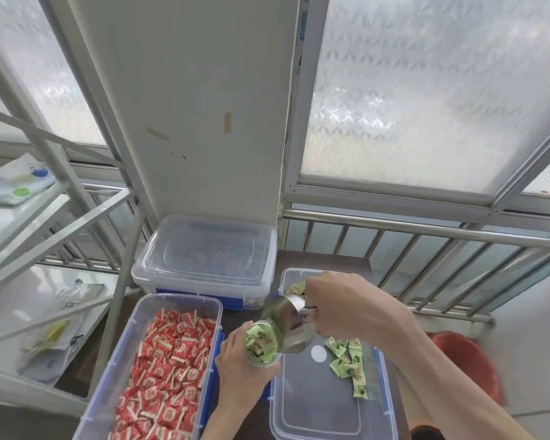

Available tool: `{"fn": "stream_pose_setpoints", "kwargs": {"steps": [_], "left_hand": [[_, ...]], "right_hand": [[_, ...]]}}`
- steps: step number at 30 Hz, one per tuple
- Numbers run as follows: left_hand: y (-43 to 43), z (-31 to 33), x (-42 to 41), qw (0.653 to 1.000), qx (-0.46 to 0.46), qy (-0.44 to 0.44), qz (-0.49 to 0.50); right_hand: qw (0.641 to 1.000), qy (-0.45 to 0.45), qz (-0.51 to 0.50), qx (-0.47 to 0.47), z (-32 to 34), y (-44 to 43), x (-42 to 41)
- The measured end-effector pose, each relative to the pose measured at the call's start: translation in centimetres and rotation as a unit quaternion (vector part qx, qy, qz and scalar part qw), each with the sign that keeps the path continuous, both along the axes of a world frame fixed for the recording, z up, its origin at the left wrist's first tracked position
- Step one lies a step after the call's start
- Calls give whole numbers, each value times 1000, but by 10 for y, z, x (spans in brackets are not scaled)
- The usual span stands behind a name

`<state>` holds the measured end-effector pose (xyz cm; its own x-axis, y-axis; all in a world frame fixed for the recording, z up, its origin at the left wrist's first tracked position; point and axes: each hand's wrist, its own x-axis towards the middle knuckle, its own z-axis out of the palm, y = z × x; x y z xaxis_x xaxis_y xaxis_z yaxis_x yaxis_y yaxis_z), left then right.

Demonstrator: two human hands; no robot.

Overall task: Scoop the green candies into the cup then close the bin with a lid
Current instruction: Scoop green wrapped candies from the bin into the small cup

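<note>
My left hand (pixel 238 366) grips a clear cup (pixel 262 344) holding several green candies, held at the left edge of the clear bin (pixel 318 408). My right hand (pixel 340 303) holds a metal scoop (pixel 286 325) by its handle, tilted with its mouth against the cup's rim. More green candies (pixel 350 360) lie loose along the bin's right side, and a few show at its far end (pixel 296 289). Most of the bin's floor is bare. No lid sits on this bin.
A clear bin of red candies (pixel 169 369) stands open to the left. A lidded clear box (pixel 204 258) sits behind it. White shelving (pixel 45 217) with packets fills the left. A metal railing (pixel 426 249) runs behind; a red stool (pixel 470 360) is at right.
</note>
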<state>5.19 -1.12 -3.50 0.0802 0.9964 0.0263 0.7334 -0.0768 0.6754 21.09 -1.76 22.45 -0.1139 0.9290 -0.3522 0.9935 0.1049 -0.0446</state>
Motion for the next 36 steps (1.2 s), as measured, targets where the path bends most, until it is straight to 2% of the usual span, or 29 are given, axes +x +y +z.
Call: {"fn": "stream_pose_setpoints", "kwargs": {"steps": [6,12,16,19,21,23,26,29,31,33,36], "left_hand": [[2,0,1,1000,1,-9,-10],[5,0,0,999,17,-33,-5],[7,1,1,999,23,-47,12],[10,-3,0,995,22,-93,26],[7,-1,-5,988,-14,-145,47],[4,-2,-12,980,-72,-169,78],[2,-5,-15,972,-111,-172,110],[1,-3,-9,973,-122,-167,107],[0,1,-6,970,-130,-172,113],[0,5,-6,965,-146,-180,124],[-2,10,-7,964,-160,-178,119]], "right_hand": [[998,58,-21,-1,-16,-1,10],[996,75,-37,10,-27,-1,10],[998,52,-28,31,-34,-4,9],[996,69,-32,35,-44,-9,11],[989,125,-64,37,-51,-18,26],[968,205,-140,44,-65,-31,46],[922,244,-285,97,-113,-45,66],[849,282,-436,103,-176,-54,69],[805,308,-500,86,-215,-62,63],[789,306,-530,62,-246,-70,52],[805,298,-513,24,-269,-73,32]]}}
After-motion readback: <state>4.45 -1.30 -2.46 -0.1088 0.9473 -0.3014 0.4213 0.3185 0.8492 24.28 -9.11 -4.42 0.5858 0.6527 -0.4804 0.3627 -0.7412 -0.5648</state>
